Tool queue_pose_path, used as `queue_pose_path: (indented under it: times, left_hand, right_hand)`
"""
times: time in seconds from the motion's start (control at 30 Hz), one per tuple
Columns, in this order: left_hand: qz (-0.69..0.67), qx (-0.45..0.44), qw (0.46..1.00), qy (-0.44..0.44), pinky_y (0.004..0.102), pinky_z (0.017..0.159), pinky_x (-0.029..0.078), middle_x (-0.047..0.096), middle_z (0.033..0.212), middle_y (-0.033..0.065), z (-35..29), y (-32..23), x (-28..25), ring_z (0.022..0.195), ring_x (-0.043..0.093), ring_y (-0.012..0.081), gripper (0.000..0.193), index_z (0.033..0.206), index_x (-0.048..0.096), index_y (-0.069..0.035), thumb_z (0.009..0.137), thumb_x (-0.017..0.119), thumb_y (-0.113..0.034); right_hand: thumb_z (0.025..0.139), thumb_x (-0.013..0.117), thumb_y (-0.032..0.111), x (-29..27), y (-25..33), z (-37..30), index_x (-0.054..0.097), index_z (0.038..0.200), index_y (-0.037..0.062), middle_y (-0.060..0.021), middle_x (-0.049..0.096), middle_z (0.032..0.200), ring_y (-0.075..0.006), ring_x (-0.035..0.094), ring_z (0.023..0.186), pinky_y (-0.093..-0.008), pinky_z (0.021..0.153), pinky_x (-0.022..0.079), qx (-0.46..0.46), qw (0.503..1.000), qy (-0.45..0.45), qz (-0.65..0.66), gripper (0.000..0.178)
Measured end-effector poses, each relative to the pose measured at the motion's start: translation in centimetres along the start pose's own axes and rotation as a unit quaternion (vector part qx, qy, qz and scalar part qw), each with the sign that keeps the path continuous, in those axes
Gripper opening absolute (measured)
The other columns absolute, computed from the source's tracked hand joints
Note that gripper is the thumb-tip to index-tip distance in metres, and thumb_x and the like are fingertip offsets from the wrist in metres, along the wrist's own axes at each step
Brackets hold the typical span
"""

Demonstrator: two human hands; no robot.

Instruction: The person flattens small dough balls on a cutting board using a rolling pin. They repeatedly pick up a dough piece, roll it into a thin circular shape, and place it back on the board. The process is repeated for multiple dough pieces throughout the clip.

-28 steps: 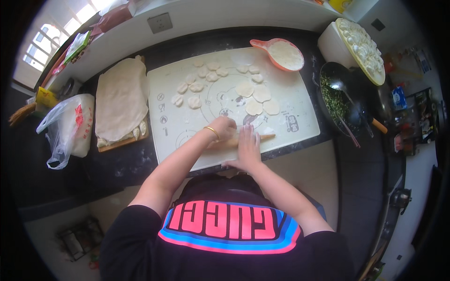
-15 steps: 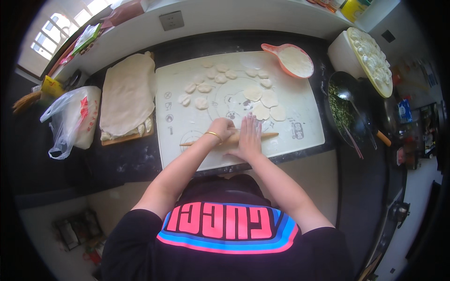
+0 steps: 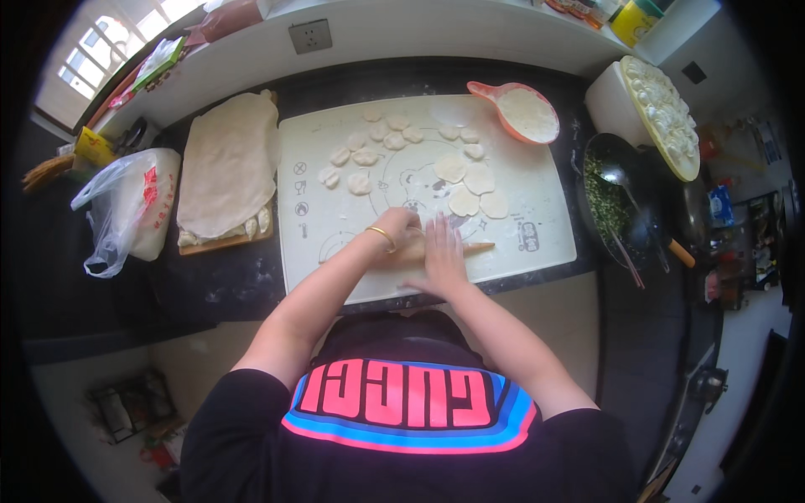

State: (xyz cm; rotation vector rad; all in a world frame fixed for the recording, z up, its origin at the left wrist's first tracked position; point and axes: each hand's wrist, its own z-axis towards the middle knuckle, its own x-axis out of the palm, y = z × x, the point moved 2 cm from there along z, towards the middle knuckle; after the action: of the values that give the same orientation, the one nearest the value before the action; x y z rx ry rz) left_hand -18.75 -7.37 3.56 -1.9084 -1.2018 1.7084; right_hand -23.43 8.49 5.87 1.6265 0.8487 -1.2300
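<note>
A wooden rolling pin [image 3: 478, 248] lies crosswise near the front edge of a pale, flour-dusted mat [image 3: 545, 184]. My right hand [image 3: 444, 254] rests on the pin with its fingers stretched out flat and pointing away from me. Just left of it, my left hand [image 3: 401, 226], with a gold bangle at the wrist, has its fingers curled closed; what they hold is hidden. Beyond my right fingers lie several flat, round dough wrappers [image 3: 479, 177]. Farther back and to the left, several small dough pieces [image 3: 365, 157] are spread over the mat.
At the back right sits a pink scoop [image 3: 541, 138] of flour. A wok [image 3: 604, 201] with chopped green filling and utensils stands to the right, before a tray of dumplings [image 3: 662, 109]. On the left are a cloth-covered board [image 3: 226, 168] and a plastic bag [image 3: 138, 210].
The rolling pin and both hands have shifted very slightly; my right hand is a little nearer to me. Dough pieces and wrappers stay where they were on the mat.
</note>
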Motion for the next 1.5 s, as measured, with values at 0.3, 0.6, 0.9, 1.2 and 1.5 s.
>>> queue_pose_path:
  times: [0.3,0.6,0.9,1.2,1.5]
  left_hand:
    - [-0.017,-0.032,0.999,-0.034,0.0366,0.075,0.050,0.067,0.086,0.0184,-0.1,1.4,0.3,0.082,0.064,0.0314,0.020,0.089,0.068,-0.003,0.077,0.062,-0.018]
    - [-0.012,-0.050,0.999,0.000,0.0366,0.075,0.050,0.067,0.086,0.0191,-0.6,-0.9,-0.8,0.081,0.065,0.0322,0.024,0.091,0.066,-0.001,0.076,0.064,-0.019]
    - [-0.033,-0.045,0.996,-0.065,0.0384,0.075,0.049,0.065,0.091,0.0213,-0.2,0.9,-0.3,0.085,0.063,0.0346,0.025,0.094,0.065,-0.001,0.076,0.064,-0.019]
    - [0.035,-0.065,0.997,0.016,0.0385,0.079,0.049,0.064,0.092,0.0231,0.0,-0.9,-1.0,0.087,0.063,0.0352,0.028,0.094,0.065,0.000,0.075,0.064,-0.021]
    - [-0.081,-0.085,0.990,-0.072,0.0376,0.078,0.049,0.065,0.091,0.0216,-1.0,1.4,-0.6,0.087,0.063,0.0340,0.027,0.095,0.066,-0.002,0.076,0.063,-0.020]
  right_hand:
    - [0.054,0.068,0.074,-0.1,0.5,-1.8,0.007,0.141,-0.0115,-0.0305,0.007,0.148,-0.0400,0.002,0.141,-0.0537,0.111,0.007,-0.015,0.998,0.053,-0.007,0.136]
    - [0.053,0.067,0.075,-0.4,0.7,0.8,0.006,0.142,-0.0097,-0.0294,0.004,0.149,-0.0396,0.004,0.141,-0.0531,0.112,0.005,0.026,0.999,0.004,-0.021,0.137]
    - [0.056,0.069,0.071,-1.0,1.7,-2.7,0.007,0.142,-0.0094,-0.0274,0.006,0.150,-0.0387,0.003,0.141,-0.0521,0.112,0.005,0.020,0.996,0.092,0.000,0.133]
    - [0.054,0.063,0.078,-0.8,1.2,2.5,0.007,0.143,-0.0073,-0.0252,0.006,0.151,-0.0371,0.004,0.141,-0.0562,0.111,0.004,0.062,0.997,0.012,-0.045,0.135]
    - [0.053,0.072,0.070,-0.4,2.0,-1.6,0.002,0.142,-0.0098,-0.0283,0.002,0.150,-0.0393,-0.003,0.141,-0.0594,0.109,-0.001,0.051,0.996,0.079,0.009,0.139]
